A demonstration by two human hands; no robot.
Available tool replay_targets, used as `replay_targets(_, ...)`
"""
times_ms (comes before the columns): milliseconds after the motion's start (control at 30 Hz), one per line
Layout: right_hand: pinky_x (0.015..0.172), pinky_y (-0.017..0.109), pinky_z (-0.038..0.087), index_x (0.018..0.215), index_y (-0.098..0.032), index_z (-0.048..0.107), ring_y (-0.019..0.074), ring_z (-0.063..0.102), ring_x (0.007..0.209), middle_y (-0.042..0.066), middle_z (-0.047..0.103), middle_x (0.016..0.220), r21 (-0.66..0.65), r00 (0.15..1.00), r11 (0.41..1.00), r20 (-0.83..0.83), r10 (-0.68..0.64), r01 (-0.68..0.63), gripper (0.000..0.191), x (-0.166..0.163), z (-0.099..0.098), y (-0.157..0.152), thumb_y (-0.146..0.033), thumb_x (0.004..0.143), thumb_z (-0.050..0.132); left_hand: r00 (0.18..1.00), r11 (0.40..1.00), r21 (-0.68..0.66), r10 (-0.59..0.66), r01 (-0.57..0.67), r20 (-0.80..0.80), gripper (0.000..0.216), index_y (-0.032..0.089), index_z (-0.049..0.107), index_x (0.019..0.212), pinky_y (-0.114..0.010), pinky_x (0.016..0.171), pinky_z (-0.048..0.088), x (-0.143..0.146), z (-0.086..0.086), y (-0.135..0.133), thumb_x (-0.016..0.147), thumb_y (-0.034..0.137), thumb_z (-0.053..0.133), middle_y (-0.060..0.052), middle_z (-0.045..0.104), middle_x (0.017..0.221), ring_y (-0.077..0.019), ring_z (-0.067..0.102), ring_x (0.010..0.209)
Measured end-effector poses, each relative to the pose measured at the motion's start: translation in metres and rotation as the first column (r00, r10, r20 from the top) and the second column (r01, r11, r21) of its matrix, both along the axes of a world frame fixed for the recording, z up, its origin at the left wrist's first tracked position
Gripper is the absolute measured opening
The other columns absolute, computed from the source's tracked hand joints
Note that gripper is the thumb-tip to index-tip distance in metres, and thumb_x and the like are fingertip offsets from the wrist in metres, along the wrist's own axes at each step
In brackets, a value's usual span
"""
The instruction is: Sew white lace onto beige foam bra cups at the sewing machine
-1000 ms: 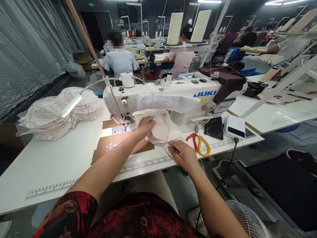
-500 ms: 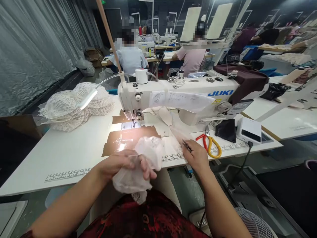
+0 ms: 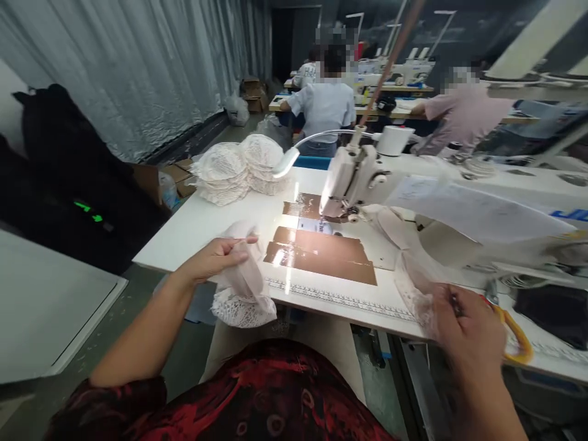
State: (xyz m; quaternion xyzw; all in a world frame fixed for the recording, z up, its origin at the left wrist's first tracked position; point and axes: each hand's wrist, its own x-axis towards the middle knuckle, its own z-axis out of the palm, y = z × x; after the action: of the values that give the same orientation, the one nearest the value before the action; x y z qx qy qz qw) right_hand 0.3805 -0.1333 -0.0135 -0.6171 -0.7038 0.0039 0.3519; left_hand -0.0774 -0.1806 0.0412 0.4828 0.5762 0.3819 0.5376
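Note:
My left hand point(image 3: 225, 257) is closed on a white lace bra cup point(image 3: 245, 303), pinching its sheer edge while the lace part hangs down over the table's front edge. To the right, my right hand point(image 3: 473, 327) is blurred by motion, its fingers closed on a pale lace fabric piece point(image 3: 416, 294) lying beside the machine bed. A small dark metal tool point(image 3: 456, 304), partly hidden, shows within that same hand. Between the hands stands the sewing machine head point(image 3: 346, 184), its lit needle area above brown tape point(image 3: 321, 251) on the table.
Stacked white lace cups point(image 3: 225, 171) sit at the table's far left, beneath a bent lamp point(image 3: 287, 162). Yellow-handled scissors point(image 3: 517, 337) and a black pouch point(image 3: 551, 312) lie to the right. A ruler strip point(image 3: 340, 300) runs along the front edge. Co-workers sit at machines ahead.
The view has swung left. My left hand has moved left with the lace cup, which now hangs lower and more open. My right hand stays beside the scissors, at the pale fabric.

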Motion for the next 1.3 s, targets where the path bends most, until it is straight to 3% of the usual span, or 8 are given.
replay_targets(133,0.059,0.037,0.044,0.116,-0.026,0.061,0.0218,0.055,0.065,0.007,0.061,0.08,-0.205,0.915,0.936,-0.348,0.203,-0.286,0.046,-0.057,0.022,-0.014,-0.054,0.091,0.034,0.984,0.987,0.041,-0.156,0.153,0.086,0.055,0.02,0.06,0.124,-0.025,0.084,0.049,0.007,-0.008,-0.005,0.073,0.035,0.074,-0.008,0.068,0.108,-0.0202,0.062,0.102)
replay_targets(300,0.065,0.03,0.044,0.116,-0.022,0.066,0.0168,0.055,0.071,0.002,0.058,0.073,-0.44,0.706,0.558,-0.527,0.474,-0.703,0.044,-0.154,0.045,-0.026,-0.05,0.091,0.044,0.929,0.932,0.126,-0.353,0.339,0.114,0.057,0.023,0.059,0.125,-0.033,0.101,0.042,0.022,-0.007,-0.005,0.071,0.029,0.075,-0.006,0.062,0.124,-0.0242,0.052,0.123)
replay_targets(433,0.059,0.026,0.039,0.114,-0.02,0.068,0.0119,0.047,0.062,0.0,0.053,0.069,-0.439,0.564,0.359,-0.701,0.436,-0.823,0.044,-0.2,0.043,-0.02,-0.05,0.087,0.052,0.893,0.897,0.115,-0.438,0.427,0.102,0.039,0.017,0.067,0.112,-0.032,0.091,0.049,0.024,-0.007,-0.005,0.074,0.029,0.071,-0.007,0.068,0.109,-0.0251,0.061,0.107)
replay_targets(567,0.049,0.023,0.029,0.106,-0.018,0.07,0.0086,0.035,0.054,-0.002,0.046,0.064,-0.365,0.436,0.259,-0.841,0.322,-0.895,0.043,-0.219,0.035,-0.012,-0.052,0.082,0.058,0.888,0.888,0.057,-0.459,0.456,0.039,0.028,0.014,0.069,0.096,-0.032,0.085,0.051,0.018,-0.009,-0.005,0.074,0.032,0.071,-0.006,0.07,0.092,-0.0265,0.063,0.101)
replay_targets(867,0.041,0.021,0.013,0.084,-0.016,0.071,0.0057,0.028,0.046,-0.003,0.045,0.056,-0.295,0.331,0.249,-0.936,0.116,-0.922,0.036,-0.228,0.034,-0.006,-0.05,0.073,0.069,0.865,0.891,0.085,-0.454,0.446,0.212,0.024,0.015,0.072,0.087,-0.034,0.084,0.052,0.025,0.006,0.007,0.065,0.021,0.077,-0.006,0.07,0.085,-0.0257,0.066,0.092)
replay_targets(1100,0.039,0.019,0.008,0.088,-0.018,0.071,0.0033,0.024,0.041,-0.005,0.043,0.053,-0.196,0.189,0.278,-0.981,-0.051,-0.94,0.034,-0.219,0.031,-0.001,-0.048,0.071,0.072,0.842,0.869,0.159,-0.494,0.469,0.215,0.061,0.021,0.058,0.127,-0.035,0.099,0.044,0.027,0.015,0.023,0.069,0.015,0.074,-0.01,0.058,0.129,-0.025,0.051,0.124)
replay_targets(1200,0.038,0.019,0.009,0.09,-0.019,0.07,0.0034,0.023,0.04,-0.005,0.043,0.054,-0.192,0.18,0.35,-0.981,-0.066,-0.917,0.036,-0.211,0.034,0.003,-0.049,0.071,0.071,0.848,0.851,0.163,-0.519,0.5,0.105,0.059,0.022,0.059,0.127,-0.036,0.1,0.042,0.021,0.022,0.028,0.07,0.017,0.073,-0.01,0.055,0.134,-0.0266,0.048,0.127)
replay_targets(1300,0.038,0.02,0.016,0.099,-0.018,0.07,0.0054,0.028,0.042,-0.004,0.044,0.056,-0.245,0.316,0.463,-0.945,0.083,-0.852,0.043,-0.193,0.035,0.008,-0.053,0.075,0.065,0.875,0.868,0.128,-0.483,0.48,-0.006,0.051,0.02,0.067,0.116,-0.033,0.091,0.048,0.002,0.031,0.036,0.066,0.02,0.077,-0.01,0.065,0.12,-0.0278,0.058,0.114)
